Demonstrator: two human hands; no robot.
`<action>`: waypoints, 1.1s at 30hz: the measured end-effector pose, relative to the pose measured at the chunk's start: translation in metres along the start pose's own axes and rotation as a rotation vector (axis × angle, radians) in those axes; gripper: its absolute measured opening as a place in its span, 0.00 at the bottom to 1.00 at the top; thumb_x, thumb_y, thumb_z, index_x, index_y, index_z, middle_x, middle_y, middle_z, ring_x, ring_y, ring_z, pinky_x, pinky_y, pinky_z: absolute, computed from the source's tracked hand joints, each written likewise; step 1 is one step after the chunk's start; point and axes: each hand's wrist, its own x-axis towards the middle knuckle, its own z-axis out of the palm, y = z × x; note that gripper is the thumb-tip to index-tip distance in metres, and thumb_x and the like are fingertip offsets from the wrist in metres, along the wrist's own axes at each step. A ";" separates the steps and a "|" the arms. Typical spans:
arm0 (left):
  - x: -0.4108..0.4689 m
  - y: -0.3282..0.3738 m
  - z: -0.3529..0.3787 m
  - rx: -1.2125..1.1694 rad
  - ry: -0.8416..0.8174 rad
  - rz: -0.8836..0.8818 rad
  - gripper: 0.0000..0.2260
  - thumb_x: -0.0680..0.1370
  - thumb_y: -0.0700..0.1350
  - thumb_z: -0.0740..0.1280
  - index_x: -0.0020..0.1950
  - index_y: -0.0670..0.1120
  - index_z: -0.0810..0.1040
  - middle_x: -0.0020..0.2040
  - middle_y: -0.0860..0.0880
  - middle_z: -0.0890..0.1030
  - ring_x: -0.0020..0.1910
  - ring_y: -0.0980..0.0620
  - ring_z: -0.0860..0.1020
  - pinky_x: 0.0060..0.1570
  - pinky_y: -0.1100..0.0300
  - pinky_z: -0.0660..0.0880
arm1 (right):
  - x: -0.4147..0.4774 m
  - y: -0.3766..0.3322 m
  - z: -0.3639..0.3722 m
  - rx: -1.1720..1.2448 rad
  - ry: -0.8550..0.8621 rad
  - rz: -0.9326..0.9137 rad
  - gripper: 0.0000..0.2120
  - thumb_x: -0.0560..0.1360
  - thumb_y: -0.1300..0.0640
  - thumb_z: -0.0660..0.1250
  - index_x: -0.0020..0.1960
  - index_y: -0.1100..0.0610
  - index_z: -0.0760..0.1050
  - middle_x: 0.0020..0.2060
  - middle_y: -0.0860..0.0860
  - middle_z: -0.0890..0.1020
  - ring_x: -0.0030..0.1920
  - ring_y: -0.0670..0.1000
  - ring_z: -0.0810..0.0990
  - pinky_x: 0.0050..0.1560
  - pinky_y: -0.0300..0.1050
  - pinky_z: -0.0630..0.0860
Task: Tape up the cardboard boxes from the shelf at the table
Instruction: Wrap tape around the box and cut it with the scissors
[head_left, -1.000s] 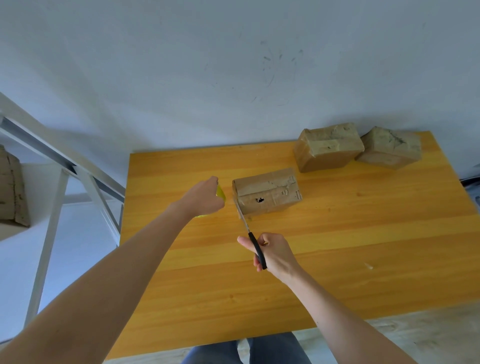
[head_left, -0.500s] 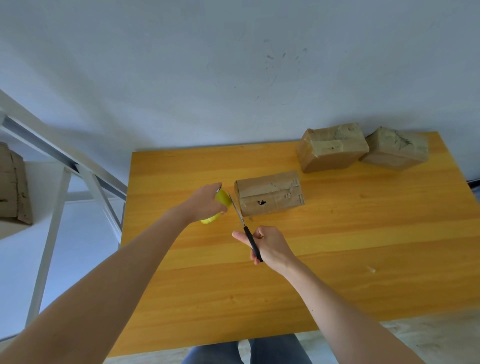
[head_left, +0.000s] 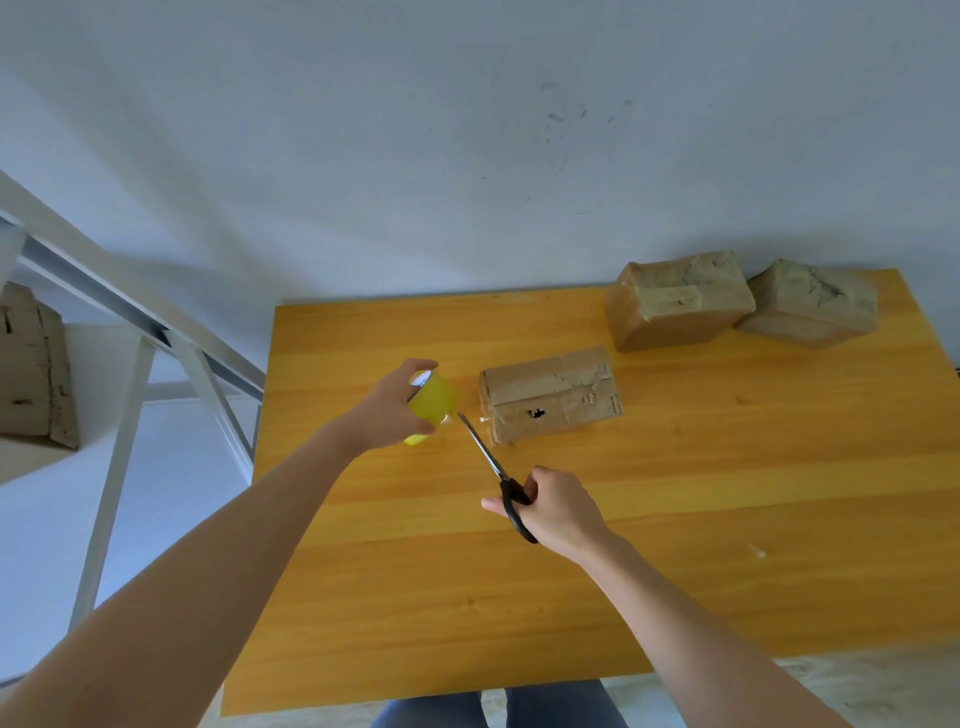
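A small cardboard box (head_left: 550, 392) with a hole in its front lies at the middle of the orange table (head_left: 675, 519). Just left of it my left hand (head_left: 389, 410) grips a yellow tape roll (head_left: 434, 405), held a little apart from the box. My right hand (head_left: 553, 509) holds black-handled scissors (head_left: 493, 467), whose blades point up and left into the gap between roll and box. A short clear strip of tape hangs at the box's left edge.
Two more taped cardboard boxes (head_left: 675, 304) (head_left: 810, 304) sit at the table's back right by the wall. A white shelf frame (head_left: 130, 364) stands to the left with a flattened cardboard piece (head_left: 31, 374) on it. My legs show below the table's near edge.
My left hand has pulled the tape roll away from the box to the left. The scissor blades have swung from the box's left edge into the gap beside the roll.
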 end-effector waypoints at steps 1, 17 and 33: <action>0.000 -0.002 -0.001 -0.047 0.015 -0.013 0.40 0.70 0.31 0.73 0.75 0.52 0.60 0.56 0.49 0.82 0.49 0.48 0.78 0.45 0.59 0.74 | 0.001 0.000 0.001 -0.097 0.010 -0.006 0.25 0.72 0.34 0.69 0.39 0.55 0.65 0.29 0.48 0.71 0.28 0.49 0.70 0.28 0.41 0.64; -0.009 0.005 -0.005 -0.823 -0.002 -0.012 0.11 0.80 0.37 0.63 0.62 0.41 0.75 0.51 0.45 0.84 0.49 0.50 0.83 0.45 0.61 0.78 | 0.017 0.003 0.018 -0.613 0.091 -0.165 0.13 0.84 0.53 0.57 0.64 0.58 0.70 0.58 0.52 0.77 0.53 0.52 0.80 0.39 0.40 0.68; -0.023 0.004 -0.011 -0.750 -0.030 0.126 0.17 0.65 0.33 0.72 0.54 0.34 0.78 0.50 0.43 0.83 0.51 0.49 0.80 0.61 0.56 0.73 | 0.016 -0.046 0.017 -0.104 0.572 -0.594 0.12 0.80 0.50 0.61 0.50 0.59 0.76 0.37 0.50 0.79 0.33 0.49 0.77 0.29 0.39 0.70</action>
